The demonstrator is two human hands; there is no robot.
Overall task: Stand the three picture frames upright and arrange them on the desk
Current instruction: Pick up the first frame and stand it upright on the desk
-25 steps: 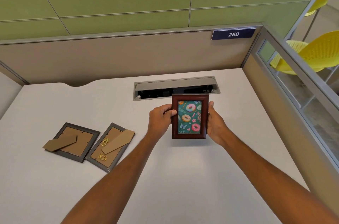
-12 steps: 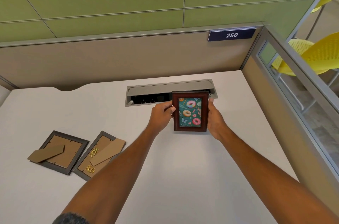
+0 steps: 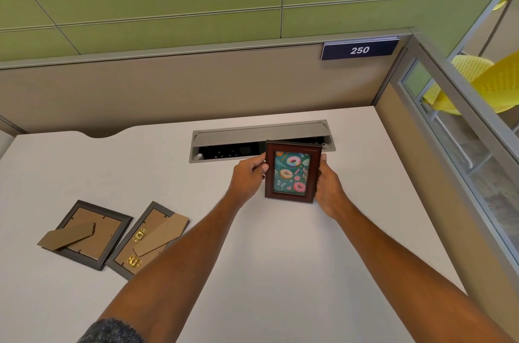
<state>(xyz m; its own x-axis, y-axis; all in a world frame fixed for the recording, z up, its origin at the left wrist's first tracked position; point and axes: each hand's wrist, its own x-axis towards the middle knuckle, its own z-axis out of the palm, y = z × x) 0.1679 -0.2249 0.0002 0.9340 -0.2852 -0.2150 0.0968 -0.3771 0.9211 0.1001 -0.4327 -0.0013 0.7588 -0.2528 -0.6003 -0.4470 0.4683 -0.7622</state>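
Note:
A dark red wooden picture frame (image 3: 292, 172) with a doughnut print stands upright, facing me, at the far middle of the white desk (image 3: 280, 258). My left hand (image 3: 248, 174) grips its left edge and my right hand (image 3: 328, 185) grips its right edge. I cannot tell whether its bottom edge touches the desk. Two grey frames lie face down at the left: a square one (image 3: 87, 233) and a taller one (image 3: 148, 240), each with its cardboard stand showing. The two lie side by side, close together.
An open cable tray (image 3: 261, 142) is sunk into the desk just behind the red frame. Beige partition walls (image 3: 196, 90) close the back and right side. A "250" sign (image 3: 360, 50) hangs on the back wall. Yellow chairs (image 3: 477, 81) stand beyond the glass.
Both hands have carried the red frame away from me, toward the cable tray at the back. The two grey frames have not moved on the desk.

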